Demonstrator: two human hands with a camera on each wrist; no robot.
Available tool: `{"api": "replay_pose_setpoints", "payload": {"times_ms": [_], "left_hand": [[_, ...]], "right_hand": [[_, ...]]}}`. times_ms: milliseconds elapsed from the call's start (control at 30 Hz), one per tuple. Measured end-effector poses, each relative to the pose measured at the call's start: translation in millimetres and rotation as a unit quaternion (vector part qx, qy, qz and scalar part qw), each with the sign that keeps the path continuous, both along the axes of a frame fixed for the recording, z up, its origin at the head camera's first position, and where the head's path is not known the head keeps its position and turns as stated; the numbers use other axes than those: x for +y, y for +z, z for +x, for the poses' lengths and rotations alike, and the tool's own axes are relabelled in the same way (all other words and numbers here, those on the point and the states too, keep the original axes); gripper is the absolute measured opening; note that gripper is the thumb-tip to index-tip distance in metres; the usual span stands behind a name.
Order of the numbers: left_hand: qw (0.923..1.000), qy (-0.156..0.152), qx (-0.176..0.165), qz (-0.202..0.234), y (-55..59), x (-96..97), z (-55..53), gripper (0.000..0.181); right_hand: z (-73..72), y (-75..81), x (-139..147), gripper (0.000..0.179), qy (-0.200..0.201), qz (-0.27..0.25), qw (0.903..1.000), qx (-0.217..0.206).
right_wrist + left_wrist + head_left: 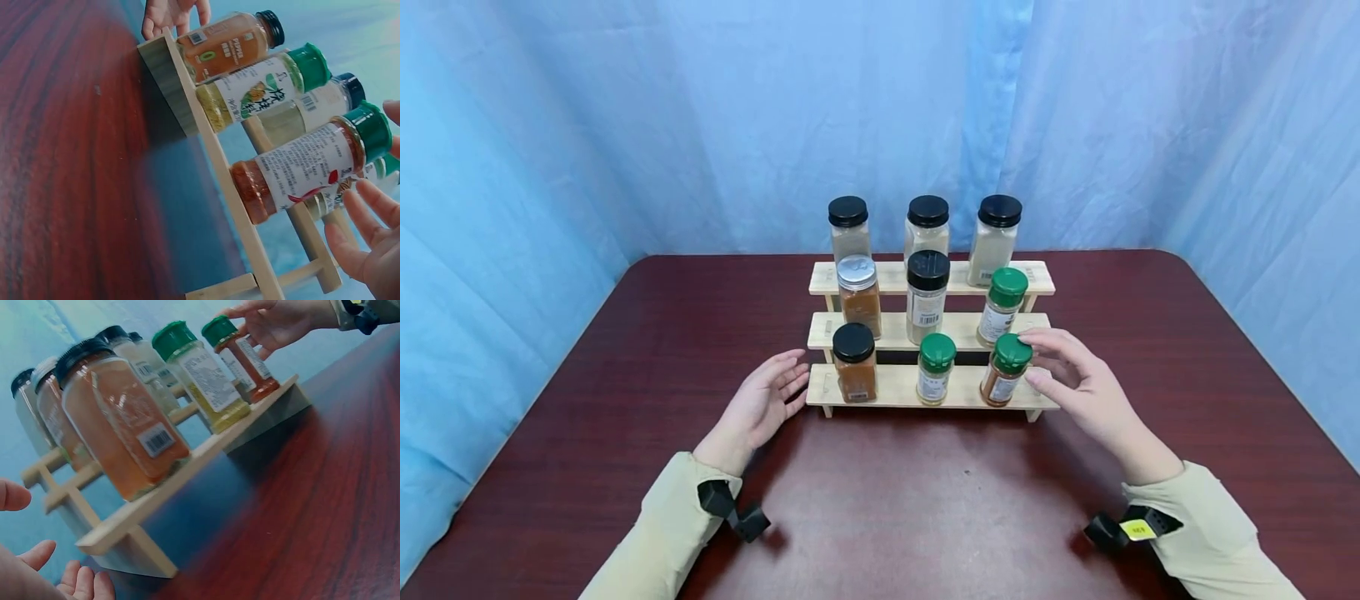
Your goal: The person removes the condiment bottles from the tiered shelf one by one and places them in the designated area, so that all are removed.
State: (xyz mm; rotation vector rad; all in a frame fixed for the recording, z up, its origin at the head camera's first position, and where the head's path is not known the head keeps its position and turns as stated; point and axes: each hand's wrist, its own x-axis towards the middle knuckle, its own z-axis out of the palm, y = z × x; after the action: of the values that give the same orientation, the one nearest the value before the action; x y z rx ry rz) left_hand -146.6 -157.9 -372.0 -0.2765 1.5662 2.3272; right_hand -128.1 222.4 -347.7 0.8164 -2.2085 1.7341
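A three-tier wooden spice rack [891, 385] holds several spice jars. At the lowest tier's right end stands a jar of red-brown spice with a green cap [1012, 353]. My right hand [1078, 385] is beside that jar, its fingers spread near the cap; whether a fingertip touches it I cannot tell. In the right wrist view the right hand [381, 244] shows loosely bent fingers, with a red-brown spice jar [306, 165] standing upright on the rack. My left hand [762, 404] is by the rack's left end, fingers relaxed, holding nothing. Nearest to it is a black-capped pepper jar [856, 371].
Between the front jars stands a smaller green-capped jar [934, 379]. The middle tier bears a silver-capped jar [860, 300], a black-capped shaker [927, 304] and a green-capped jar [1000, 312]. Black-capped jars [996, 237] line the top. Blue curtains [820, 108] hang behind the dark red table [880, 500].
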Motion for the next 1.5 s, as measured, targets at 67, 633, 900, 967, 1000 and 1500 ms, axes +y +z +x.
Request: {"api": "replay_pose_setpoints", "payload": {"times_ms": [67,633,900,967,1000,1500], "left_hand": [[0.9999,-0.01,-0.003,-0.002,-4.1,2.0,-0.9,0.026],[0.9993,-0.005,0.036,0.009,-34.2,8.1,-10.0,0.045],[0.9993,0.001,0.037,0.001,-41.7,7.0,-6.6,0.037],[0.9991,0.003,0.043,0.003,-42.2,7.6,-6.9,0.035],[0.999,0.004,0.045,0.005,-42.2,8.1,-7.3,0.035],[0.9985,0.008,0.055,-0.001,-41.2,8.8,-8.6,0.032]], "right_hand": [[0.0,-1.9,-1.7,0.048,0.003,-0.001,1.0,-0.004],[-2.8,-15.8,-11.7,0.064,-0.052,0.082,0.9949,-0.027],[0.6,-20.1,-15.3,0.066,-0.047,0.082,0.9954,-0.011],[0.6,-19.3,-15.3,0.067,-0.052,0.084,0.995,-0.013],[0.4,-18.9,-15.1,0.067,-0.055,0.085,0.9948,-0.014],[-2.1,-19.6,-16.4,0.066,-0.073,0.053,0.9957,0.019]]}}
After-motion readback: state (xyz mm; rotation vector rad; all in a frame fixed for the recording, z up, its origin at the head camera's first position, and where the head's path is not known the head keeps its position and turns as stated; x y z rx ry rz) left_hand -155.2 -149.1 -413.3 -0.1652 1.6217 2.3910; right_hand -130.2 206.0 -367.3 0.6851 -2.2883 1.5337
